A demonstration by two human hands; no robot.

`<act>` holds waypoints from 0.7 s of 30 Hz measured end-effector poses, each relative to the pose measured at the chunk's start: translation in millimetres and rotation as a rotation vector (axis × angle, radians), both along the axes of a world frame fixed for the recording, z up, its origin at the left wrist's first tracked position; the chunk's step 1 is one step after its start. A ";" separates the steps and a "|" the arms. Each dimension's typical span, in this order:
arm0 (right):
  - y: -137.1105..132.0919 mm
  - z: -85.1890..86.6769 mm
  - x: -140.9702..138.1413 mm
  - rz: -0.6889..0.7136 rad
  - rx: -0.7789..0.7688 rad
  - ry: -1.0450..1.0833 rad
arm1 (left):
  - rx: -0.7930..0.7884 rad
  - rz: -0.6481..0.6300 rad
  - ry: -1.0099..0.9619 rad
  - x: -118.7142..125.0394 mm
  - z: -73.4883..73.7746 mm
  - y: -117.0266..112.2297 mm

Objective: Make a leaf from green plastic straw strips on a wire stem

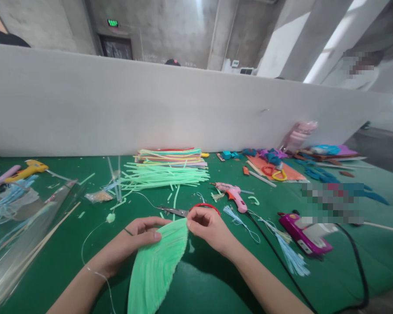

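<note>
A light green, leaf-shaped piece made of fuzzy stems laid side by side [157, 270] hangs between my hands above the table. My left hand [137, 235] grips its upper left edge, thumb on the front and fingers behind. At the upper right tip, my right hand [206, 224] pinches the piece between thumb and fingertips. Just behind my hands lie scissors with red handles [173, 211], partly covered by my right hand. A thin pale thread [98, 274] crosses my left wrist and leads to a small green tuft [110, 217].
Bundled green pipe cleaners [163, 175] lie at the back middle. A pink glue gun [234, 196] with a black cord rests right of the scissors, near blue tassels [291, 255] and a purple device [306, 235]. Plastic sleeves [29, 244] and a yellow glue gun [31, 169] are left. A white partition [118, 104] stands behind.
</note>
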State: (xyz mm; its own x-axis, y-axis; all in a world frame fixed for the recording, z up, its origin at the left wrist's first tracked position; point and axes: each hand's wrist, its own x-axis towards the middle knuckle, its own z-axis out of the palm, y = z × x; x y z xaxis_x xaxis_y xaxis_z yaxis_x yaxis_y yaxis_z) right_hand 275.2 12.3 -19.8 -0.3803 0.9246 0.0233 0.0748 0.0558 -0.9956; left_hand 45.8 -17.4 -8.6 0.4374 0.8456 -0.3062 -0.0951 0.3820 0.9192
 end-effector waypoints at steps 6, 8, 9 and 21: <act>0.7 -2.0 1.0 0.028 -0.051 -0.014 | 0.008 0.004 0.000 -0.3 -0.4 1.2; 0.7 -2.3 0.6 0.022 -0.044 -0.020 | 0.009 0.005 0.000 -0.5 -0.6 1.3; 0.4 -2.1 0.2 0.018 -0.037 -0.019 | 0.010 0.003 -0.004 -0.6 -1.0 1.3; -1.2 2.5 -0.8 0.021 -0.016 -0.040 | 0.024 0.024 -0.036 -0.6 -0.6 2.3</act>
State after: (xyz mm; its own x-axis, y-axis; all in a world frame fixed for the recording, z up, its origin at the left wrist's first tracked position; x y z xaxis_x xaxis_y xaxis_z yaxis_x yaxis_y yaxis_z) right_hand 274.4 11.1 -17.4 -0.4001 0.9164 -0.0073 0.1135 0.0416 -0.9927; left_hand 45.2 -15.1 -9.2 0.4270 0.8629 -0.2704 -0.1374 0.3575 0.9237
